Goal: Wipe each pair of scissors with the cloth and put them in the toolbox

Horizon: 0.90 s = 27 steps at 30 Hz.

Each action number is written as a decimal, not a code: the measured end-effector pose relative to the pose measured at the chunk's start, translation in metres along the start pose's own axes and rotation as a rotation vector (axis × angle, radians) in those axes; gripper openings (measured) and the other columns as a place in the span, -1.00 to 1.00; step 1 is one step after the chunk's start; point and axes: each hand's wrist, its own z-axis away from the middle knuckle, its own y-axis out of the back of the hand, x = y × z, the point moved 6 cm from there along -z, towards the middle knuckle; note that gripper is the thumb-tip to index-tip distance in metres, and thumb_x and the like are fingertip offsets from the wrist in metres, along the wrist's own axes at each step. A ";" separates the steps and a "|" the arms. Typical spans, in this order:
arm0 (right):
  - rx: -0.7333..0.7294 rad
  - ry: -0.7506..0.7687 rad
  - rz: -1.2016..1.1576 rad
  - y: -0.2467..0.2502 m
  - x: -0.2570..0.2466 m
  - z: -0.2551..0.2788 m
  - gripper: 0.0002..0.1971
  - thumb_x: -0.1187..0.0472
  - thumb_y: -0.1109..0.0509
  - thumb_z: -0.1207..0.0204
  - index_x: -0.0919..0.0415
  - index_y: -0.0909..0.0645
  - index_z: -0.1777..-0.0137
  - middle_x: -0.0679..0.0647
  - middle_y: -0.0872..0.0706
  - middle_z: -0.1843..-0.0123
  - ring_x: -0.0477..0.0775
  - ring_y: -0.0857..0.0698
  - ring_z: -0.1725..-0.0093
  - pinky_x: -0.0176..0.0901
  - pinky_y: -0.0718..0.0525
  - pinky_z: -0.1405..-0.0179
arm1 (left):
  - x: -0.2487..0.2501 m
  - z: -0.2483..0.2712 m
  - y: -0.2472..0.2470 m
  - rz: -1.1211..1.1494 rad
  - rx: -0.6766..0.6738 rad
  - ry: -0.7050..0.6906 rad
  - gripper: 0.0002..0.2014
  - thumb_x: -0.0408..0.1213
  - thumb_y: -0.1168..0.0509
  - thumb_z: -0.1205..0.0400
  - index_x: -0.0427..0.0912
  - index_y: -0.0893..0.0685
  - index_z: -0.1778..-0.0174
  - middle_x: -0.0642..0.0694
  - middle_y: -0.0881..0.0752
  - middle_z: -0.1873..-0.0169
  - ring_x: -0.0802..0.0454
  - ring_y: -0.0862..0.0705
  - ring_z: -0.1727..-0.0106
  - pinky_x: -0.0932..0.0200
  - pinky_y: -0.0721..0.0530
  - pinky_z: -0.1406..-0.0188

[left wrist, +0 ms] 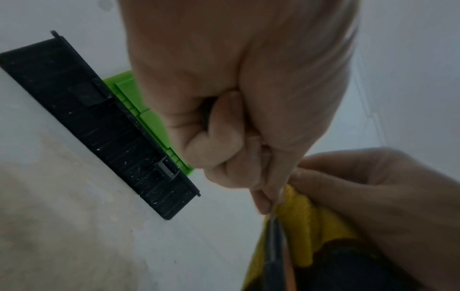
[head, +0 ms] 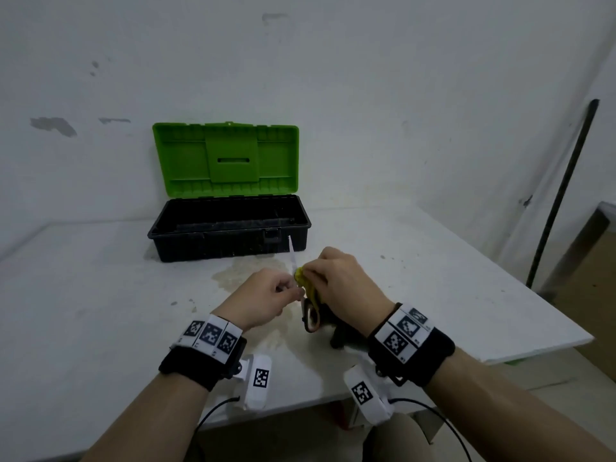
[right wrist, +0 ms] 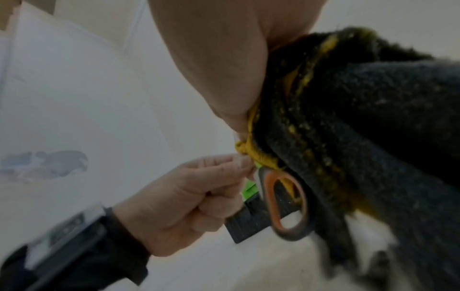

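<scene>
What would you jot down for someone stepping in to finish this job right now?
Left hand: pinches the scissors by the blade, tip toward the toolbox.
Right hand: holds the yellow-and-black cloth bunched against the scissors.
Toolbox: open on the table, green lid up; nothing visible inside.
Done: wiping under way.
Left: finish the wipe, put these scissors in. No other pairs in view.

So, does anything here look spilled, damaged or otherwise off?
Yes: a brownish stain marks the table just in front of the open toolbox, like a dried spill. The wall shows chipped paint patches.
</scene>
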 end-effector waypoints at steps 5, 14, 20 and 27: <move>-0.014 -0.143 0.087 0.002 0.028 -0.012 -0.72 0.18 -0.24 -0.67 0.24 -0.76 0.13 0.10 -0.56 0.16 0.09 -0.60 0.19 -0.16 -0.49 0.20 | -0.001 0.001 0.000 -0.098 -0.005 -0.010 -0.66 -0.09 -0.40 -0.67 -0.14 -0.59 0.38 0.02 -0.52 0.51 0.12 -0.47 0.49 0.23 -0.42 0.43; 0.014 -0.003 -0.010 0.004 0.000 0.006 -0.78 0.17 -0.31 -0.66 0.21 -0.77 0.02 0.09 -0.61 0.08 0.08 -0.63 0.19 -0.09 -0.63 0.12 | -0.008 0.004 -0.007 0.187 -0.041 0.096 -0.73 -0.16 -0.37 -0.71 -0.15 -0.71 0.30 0.00 -0.52 0.55 0.13 -0.47 0.55 0.28 -0.36 0.58; 0.084 -0.134 0.027 0.003 0.035 -0.002 -0.77 0.17 -0.29 -0.66 0.22 -0.77 0.06 0.08 -0.59 0.12 0.07 -0.62 0.19 -0.04 -0.64 0.11 | -0.008 0.006 -0.008 0.137 -0.050 0.096 -0.74 -0.14 -0.39 -0.70 -0.07 -0.73 0.32 -0.04 -0.57 0.51 0.17 -0.53 0.53 0.32 -0.47 0.50; 0.188 -0.129 -0.057 0.025 0.033 -0.004 -0.85 0.19 -0.38 -0.62 0.11 -0.80 0.00 0.01 -0.64 0.14 -0.15 -0.54 0.20 -0.60 -0.42 0.21 | -0.016 0.004 -0.010 0.260 -0.061 0.224 -0.84 -0.38 -0.27 -0.70 -0.31 -0.75 -0.05 -0.07 -0.50 0.43 0.06 -0.46 0.48 0.22 -0.33 0.58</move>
